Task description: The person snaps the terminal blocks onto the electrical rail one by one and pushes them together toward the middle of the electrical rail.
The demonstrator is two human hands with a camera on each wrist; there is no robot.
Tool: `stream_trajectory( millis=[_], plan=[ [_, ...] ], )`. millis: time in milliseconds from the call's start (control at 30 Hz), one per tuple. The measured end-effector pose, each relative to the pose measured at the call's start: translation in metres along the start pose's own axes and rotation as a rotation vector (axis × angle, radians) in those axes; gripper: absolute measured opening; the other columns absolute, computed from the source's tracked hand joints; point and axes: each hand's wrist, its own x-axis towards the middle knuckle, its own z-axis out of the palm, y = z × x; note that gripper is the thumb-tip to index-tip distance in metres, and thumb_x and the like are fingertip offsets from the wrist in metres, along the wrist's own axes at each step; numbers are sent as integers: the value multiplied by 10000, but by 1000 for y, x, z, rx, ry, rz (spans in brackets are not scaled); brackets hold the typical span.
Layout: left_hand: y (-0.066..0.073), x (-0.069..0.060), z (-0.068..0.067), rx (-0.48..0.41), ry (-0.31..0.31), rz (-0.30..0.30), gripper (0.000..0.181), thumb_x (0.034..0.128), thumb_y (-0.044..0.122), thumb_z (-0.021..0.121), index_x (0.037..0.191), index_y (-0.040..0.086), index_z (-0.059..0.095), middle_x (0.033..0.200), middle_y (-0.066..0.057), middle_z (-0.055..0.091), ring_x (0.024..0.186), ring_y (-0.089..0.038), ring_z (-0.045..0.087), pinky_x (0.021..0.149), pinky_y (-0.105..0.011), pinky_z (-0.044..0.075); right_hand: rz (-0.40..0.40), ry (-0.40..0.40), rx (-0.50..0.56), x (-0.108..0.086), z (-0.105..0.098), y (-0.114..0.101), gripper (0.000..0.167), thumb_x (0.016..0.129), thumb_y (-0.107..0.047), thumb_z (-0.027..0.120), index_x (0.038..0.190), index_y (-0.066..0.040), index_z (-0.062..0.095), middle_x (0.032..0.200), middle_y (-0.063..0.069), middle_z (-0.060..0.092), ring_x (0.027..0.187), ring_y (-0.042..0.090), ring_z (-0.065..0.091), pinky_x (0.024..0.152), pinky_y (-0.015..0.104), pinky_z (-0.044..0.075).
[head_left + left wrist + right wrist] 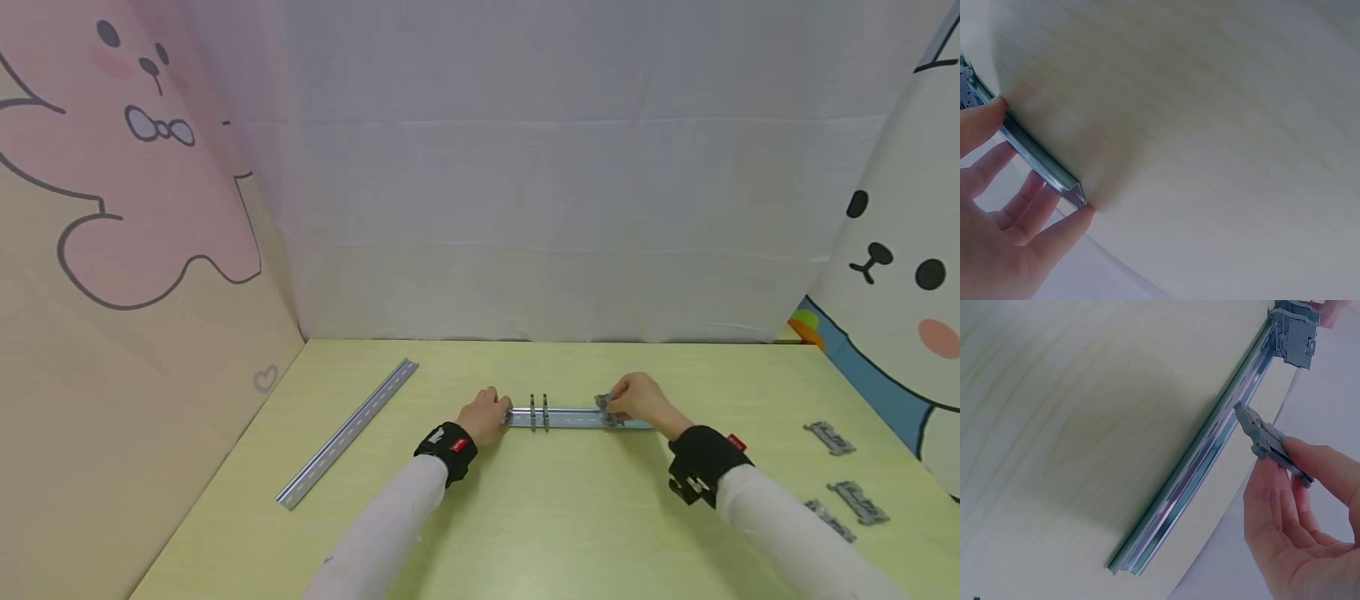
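A slotted metal DIN rail (573,418) lies crosswise on the table. My left hand (482,417) grips its left end; in the left wrist view, thumb and fingers lie along both sides of the rail (1038,156). Two grey terminal blocks (533,412) stand upright on the rail, a small gap apart, right of that hand. My right hand (643,400) pinches another grey terminal block (1266,440) between thumb and fingers. In the right wrist view this block is tilted and held above the rail (1188,478), apart from the mounted blocks (1297,337).
A second DIN rail (348,433) lies slantwise at the left of the table. Several loose grey terminal blocks (858,502) lie flat at the right, partly behind the right forearm. A pale curtain (555,208) hangs at the table's back edge.
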Motion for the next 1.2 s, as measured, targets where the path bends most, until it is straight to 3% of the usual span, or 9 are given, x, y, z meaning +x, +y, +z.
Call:
stream_trajectory(
  millis=[300, 533, 800, 1067, 1200],
  plan=[
    [1, -1, -1, 4, 8, 1, 251, 802, 203, 649, 1003, 90, 548, 818, -35, 364, 765, -165, 375, 539, -241, 381, -41, -37, 82, 0, 3, -3, 368, 760, 69, 518, 1122, 132, 490, 691, 125, 547, 593, 288, 578, 597, 374, 499],
    [1, -1, -1, -1, 7, 7, 242, 808, 200, 642, 1001, 92, 545, 820, -33, 358, 766, -167, 370, 535, -241, 375, -49, -10, 81, 1, 5, -4, 241, 767, 45, 570, 984, 133, 514, 770, 179, 577, 656, 319, 602, 608, 375, 497],
    [0, 0, 2, 3, 2, 5, 255, 808, 205, 642, 1016, 94, 546, 822, -31, 355, 771, -167, 367, 543, -242, 375, -95, 50, 22, 2, 5, -4, 124, 727, 25, 641, 810, 92, 577, 708, 145, 594, 591, 258, 587, 499, 264, 425],
    [-1, 1, 4, 24, -4, 2, 257, 811, 218, 640, 1018, 101, 544, 828, -30, 361, 773, -162, 372, 539, -232, 373, -82, 62, -11, -1, 4, -8, 127, 709, 17, 668, 766, 83, 574, 712, 161, 599, 599, 269, 585, 520, 271, 420],
    [-1, 1, 4, 27, 1, 8, 252, 809, 216, 642, 1008, 100, 540, 832, -33, 364, 773, -164, 374, 538, -236, 381, -54, 54, 9, -1, 7, -8, 172, 717, 35, 659, 838, 115, 566, 746, 194, 603, 646, 314, 605, 567, 315, 463]
  ],
)
